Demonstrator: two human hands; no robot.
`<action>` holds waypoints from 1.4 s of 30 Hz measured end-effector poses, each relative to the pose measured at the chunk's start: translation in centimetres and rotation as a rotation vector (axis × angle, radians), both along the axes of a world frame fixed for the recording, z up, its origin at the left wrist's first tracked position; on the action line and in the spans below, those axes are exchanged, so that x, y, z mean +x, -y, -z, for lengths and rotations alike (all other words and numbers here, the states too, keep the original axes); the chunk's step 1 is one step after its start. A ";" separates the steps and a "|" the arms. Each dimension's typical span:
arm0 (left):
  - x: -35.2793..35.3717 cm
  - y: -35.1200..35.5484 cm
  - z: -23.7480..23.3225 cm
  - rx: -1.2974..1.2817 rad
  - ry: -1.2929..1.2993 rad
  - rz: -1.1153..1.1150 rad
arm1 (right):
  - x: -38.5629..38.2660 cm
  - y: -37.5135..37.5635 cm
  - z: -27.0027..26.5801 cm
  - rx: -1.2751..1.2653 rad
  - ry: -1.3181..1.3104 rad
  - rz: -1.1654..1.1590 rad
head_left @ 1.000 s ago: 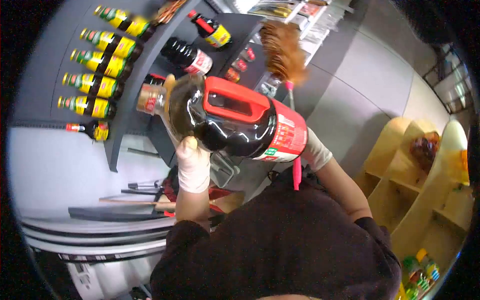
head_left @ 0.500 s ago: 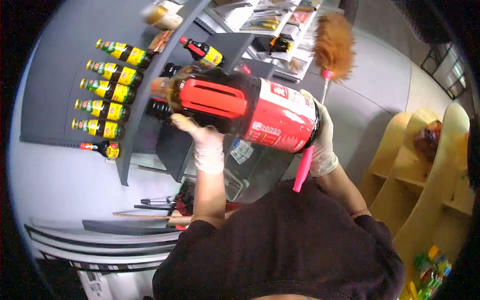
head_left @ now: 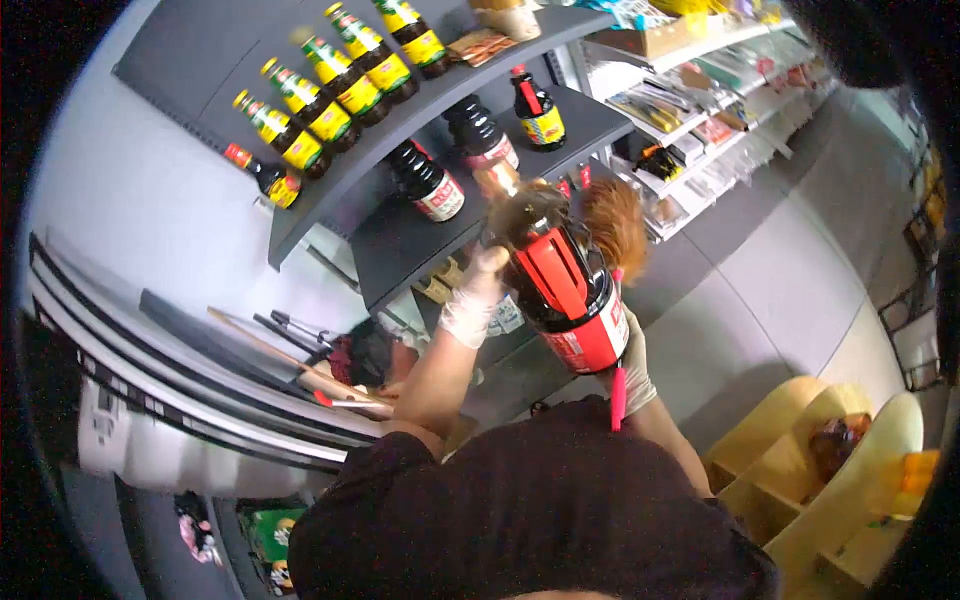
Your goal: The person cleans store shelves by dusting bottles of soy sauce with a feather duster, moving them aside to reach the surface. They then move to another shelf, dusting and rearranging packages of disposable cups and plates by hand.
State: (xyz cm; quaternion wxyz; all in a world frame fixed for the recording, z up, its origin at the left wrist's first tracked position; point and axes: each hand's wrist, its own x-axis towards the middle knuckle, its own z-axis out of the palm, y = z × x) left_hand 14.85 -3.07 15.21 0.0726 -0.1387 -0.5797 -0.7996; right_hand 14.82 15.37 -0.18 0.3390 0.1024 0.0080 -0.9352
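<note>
A large dark sauce jug [head_left: 592,340] with a red handle and a red-and-white label is held between my two hands, tilted, its cap end toward the shelf. My left hand [head_left: 478,295], in a pale glove, grips it near the neck; the fingers behind it are hidden. Low on the jug, my gloved right hand [head_left: 636,365] supports the base and is partly covered by it. A duster with a brown fluffy head [head_left: 617,225] and a pink handle [head_left: 618,398] is also in that right hand, alongside the jug.
On the upper grey shelf [head_left: 400,135] stand several yellow-labelled bottles [head_left: 340,80]. Dark jugs [head_left: 428,182] and a smaller red-capped bottle [head_left: 540,112] stand one level lower. White shelving [head_left: 690,120] holds small packets. A wooden display [head_left: 800,450] is at lower right.
My view has turned, bringing the shelves closer to the middle. The jug has swung from nearly sideways to pointing cap-first toward the lower shelf, with both hands still on it.
</note>
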 end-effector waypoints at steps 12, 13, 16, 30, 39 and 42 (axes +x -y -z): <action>2.2 1.0 2.6 -0.086 0.026 -0.273 | 1.8 1.6 2.5 0.161 -0.137 -0.108; 2.3 0.9 2.8 -0.121 0.024 -0.362 | 1.6 1.6 3.6 0.127 -0.150 -0.123; 3.3 -0.7 0.8 -0.047 0.071 -0.531 | 2.1 1.0 -0.9 0.025 -0.202 -0.163; 3.7 -0.2 0.3 -0.606 -0.096 -0.376 | 1.3 0.4 4.0 0.124 -0.154 -0.265; 3.9 -2.5 0.6 -0.319 -0.070 -0.188 | 3.2 -2.1 1.2 0.180 -0.117 -0.434; 4.4 -3.6 0.7 -0.334 -0.140 -0.260 | 4.0 -2.7 1.9 0.158 -0.194 -0.360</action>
